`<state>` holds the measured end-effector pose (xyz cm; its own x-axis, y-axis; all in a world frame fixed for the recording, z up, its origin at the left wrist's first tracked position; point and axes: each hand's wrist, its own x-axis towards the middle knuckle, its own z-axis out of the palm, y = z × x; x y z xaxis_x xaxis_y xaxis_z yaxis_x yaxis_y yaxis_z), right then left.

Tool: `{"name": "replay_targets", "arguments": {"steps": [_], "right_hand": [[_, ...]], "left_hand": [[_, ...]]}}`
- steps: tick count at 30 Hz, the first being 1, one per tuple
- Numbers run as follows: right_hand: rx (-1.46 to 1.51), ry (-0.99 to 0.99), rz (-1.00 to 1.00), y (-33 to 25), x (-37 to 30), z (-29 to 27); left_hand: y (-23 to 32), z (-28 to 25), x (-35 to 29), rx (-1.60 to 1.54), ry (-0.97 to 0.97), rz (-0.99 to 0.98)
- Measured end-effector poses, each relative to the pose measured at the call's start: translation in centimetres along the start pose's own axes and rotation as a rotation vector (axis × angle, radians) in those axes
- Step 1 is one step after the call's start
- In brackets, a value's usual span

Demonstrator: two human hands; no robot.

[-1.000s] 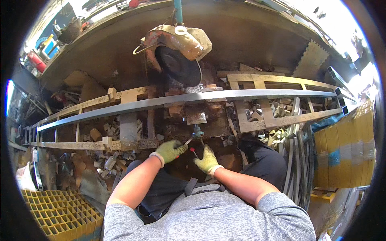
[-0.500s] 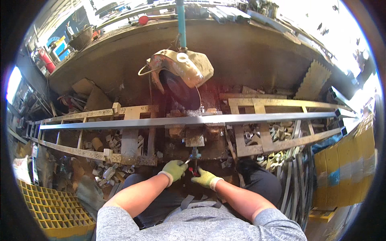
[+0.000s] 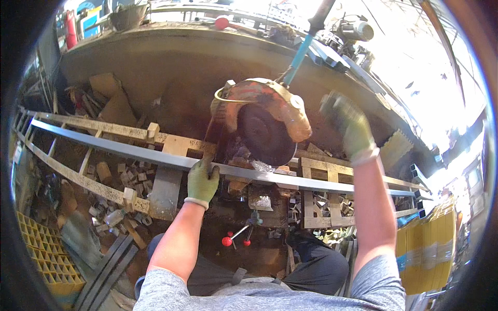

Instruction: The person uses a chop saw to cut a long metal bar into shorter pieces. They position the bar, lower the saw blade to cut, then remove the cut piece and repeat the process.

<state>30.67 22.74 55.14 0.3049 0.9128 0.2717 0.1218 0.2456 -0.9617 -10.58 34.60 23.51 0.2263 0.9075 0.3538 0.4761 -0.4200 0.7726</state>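
Observation:
My left hand (image 3: 202, 180), in a yellow-green work glove, is closed over a long grey metal tube (image 3: 119, 144), left of the cut-off saw (image 3: 259, 96). My right hand (image 3: 348, 124), gloved too, is raised to the right of the saw and holds no visible object. Motion smears its fingers. The saw's dark disc (image 3: 264, 136) hangs over the tube's middle, and a blue lever arm (image 3: 298, 59) slants up from its guard. Below the saw, a clamp handle (image 3: 254, 218) with red knobs stands untouched; the tube crosses the clamp's jaws.
Wooden-looking frames (image 3: 88, 124) lie on both sides beneath the tube, with small metal offcuts (image 3: 137, 179) around them. A yellow grid crate (image 3: 46, 254) stands at lower left, a yellow carton (image 3: 428, 254) at right. Behind the saw runs a cluttered bench (image 3: 171, 39).
Both hands have left the clamp handle: the left moved up to the tube, the right rose beside the saw. The view has shifted, and the lever arm now slants right.

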Motion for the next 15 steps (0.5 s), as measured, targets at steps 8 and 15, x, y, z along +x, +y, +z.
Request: {"name": "replay_targets", "arguments": {"steps": [8,15], "right_hand": [[-0.273,-0.124,-0.466,-13.4,24.0,5.3],[-1.585,0.289,-0.43,-18.5,23.3,11.9]], "left_hand": [[0.2,-0.1,0.2,0.116,0.004,0.131],[0.7,-0.5,0.4,0.107,0.024,0.146]]}}
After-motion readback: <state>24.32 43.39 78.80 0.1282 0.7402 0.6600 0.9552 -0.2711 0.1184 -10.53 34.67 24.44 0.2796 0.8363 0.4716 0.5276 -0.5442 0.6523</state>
